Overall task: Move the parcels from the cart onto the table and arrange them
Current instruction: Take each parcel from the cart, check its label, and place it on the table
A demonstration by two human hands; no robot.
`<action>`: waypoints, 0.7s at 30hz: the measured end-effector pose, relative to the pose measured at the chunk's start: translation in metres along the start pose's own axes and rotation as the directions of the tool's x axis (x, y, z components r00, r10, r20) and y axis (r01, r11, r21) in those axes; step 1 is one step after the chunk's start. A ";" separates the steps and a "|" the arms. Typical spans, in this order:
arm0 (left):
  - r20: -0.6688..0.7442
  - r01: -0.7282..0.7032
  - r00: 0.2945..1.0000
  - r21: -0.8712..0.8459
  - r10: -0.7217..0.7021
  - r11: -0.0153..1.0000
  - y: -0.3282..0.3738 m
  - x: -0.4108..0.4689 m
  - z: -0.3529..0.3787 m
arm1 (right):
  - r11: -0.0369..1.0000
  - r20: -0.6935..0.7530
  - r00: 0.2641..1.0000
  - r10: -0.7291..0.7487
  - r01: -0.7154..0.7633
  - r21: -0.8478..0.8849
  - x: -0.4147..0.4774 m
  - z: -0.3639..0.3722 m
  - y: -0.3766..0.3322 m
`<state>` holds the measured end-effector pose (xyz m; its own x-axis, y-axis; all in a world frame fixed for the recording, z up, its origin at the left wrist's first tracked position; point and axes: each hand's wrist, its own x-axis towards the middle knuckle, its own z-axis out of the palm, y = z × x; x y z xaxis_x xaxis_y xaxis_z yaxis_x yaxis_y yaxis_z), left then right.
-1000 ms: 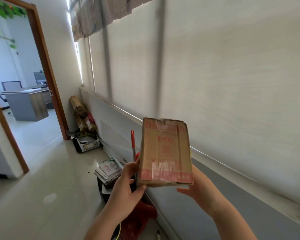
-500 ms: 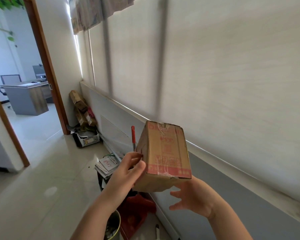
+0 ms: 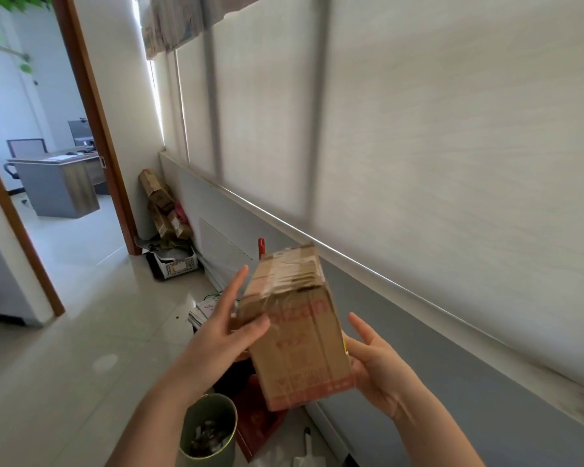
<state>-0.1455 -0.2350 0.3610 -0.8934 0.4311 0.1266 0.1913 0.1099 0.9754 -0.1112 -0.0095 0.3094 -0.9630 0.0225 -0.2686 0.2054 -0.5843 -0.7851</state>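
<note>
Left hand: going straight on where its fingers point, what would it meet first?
Likely the red handle: the left hand lies flat along the parcel, fingers aimed past it. Depth is unclear.

**HEAD CAMERA: ONE VIEW**

Wide-angle, worn at head height; faced forward and down along a corridor floor (image 3: 98, 332). Left hand (image 3: 216, 335), right hand (image 3: 381, 372) and parcel (image 3: 297, 332) sat near, lower centre; doorway (image 3: 48, 197) stood far off, left.
</note>
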 end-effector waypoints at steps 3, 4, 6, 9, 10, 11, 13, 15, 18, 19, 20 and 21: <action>-0.086 -0.010 0.996 0.075 0.016 0.997 0.002 -0.001 -0.001 | 0.993 -0.044 0.997 -0.071 0.066 -0.096 -0.007 0.004 -0.002; -0.099 -0.008 0.995 0.107 0.018 0.994 0.001 -0.002 -0.002 | 0.990 -0.049 0.994 -0.093 0.087 -0.112 -0.010 0.005 -0.004; -0.115 0.012 0.993 0.171 0.008 0.985 0.000 -0.004 -0.003 | 0.982 -0.071 0.989 -0.129 0.118 -0.148 -0.015 0.006 -0.006; -0.131 0.051 0.991 0.308 -0.011 0.950 -0.001 -0.006 -0.003 | 0.960 -0.142 0.971 -0.193 0.157 -0.230 -0.018 0.004 -0.005; -0.125 0.051 0.992 0.360 -0.005 0.931 -0.003 -0.006 -0.002 | 0.950 -0.163 0.962 -0.220 0.173 -0.261 -0.018 0.001 -0.004; -0.112 0.052 0.994 0.403 -0.006 0.914 -0.005 -0.006 -0.001 | 0.938 -0.176 0.953 -0.245 0.188 -0.291 -0.019 0.000 -0.003; -0.079 0.085 0.995 0.444 -0.056 0.892 -0.009 -0.008 0.004 | 0.911 -0.180 0.936 -0.302 0.228 -0.345 -0.022 -0.002 -0.003; -0.031 0.127 0.992 0.404 -0.125 0.906 -0.011 -0.011 0.007 | 0.868 -0.166 0.908 -0.384 0.295 -0.400 -0.028 -0.004 -0.004; 0.061 0.131 0.988 0.122 -0.140 0.984 -0.011 -0.018 0.014 | 0.791 -0.110 0.861 -0.497 0.397 -0.466 -0.038 -0.005 -0.007; 0.050 0.133 0.990 0.020 -0.134 0.991 -0.013 -0.019 0.018 | 0.766 -0.091 0.846 -0.525 0.423 -0.484 -0.041 -0.006 -0.005; 0.020 0.137 0.991 -0.058 -0.136 0.989 -0.018 -0.018 0.023 | 0.740 -0.070 0.833 -0.549 0.444 -0.506 -0.043 -0.006 -0.002; -0.016 0.139 0.990 -0.105 -0.141 0.985 -0.021 -0.018 0.030 | 0.708 -0.052 0.817 -0.574 0.463 -0.534 -0.045 -0.005 0.001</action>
<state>-0.1217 -0.2183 0.3325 -0.9177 0.3972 -0.0097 0.0216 0.0743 0.9970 -0.0666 -0.0072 0.3176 -0.8958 0.3961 0.2016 -0.2069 0.0299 -0.9779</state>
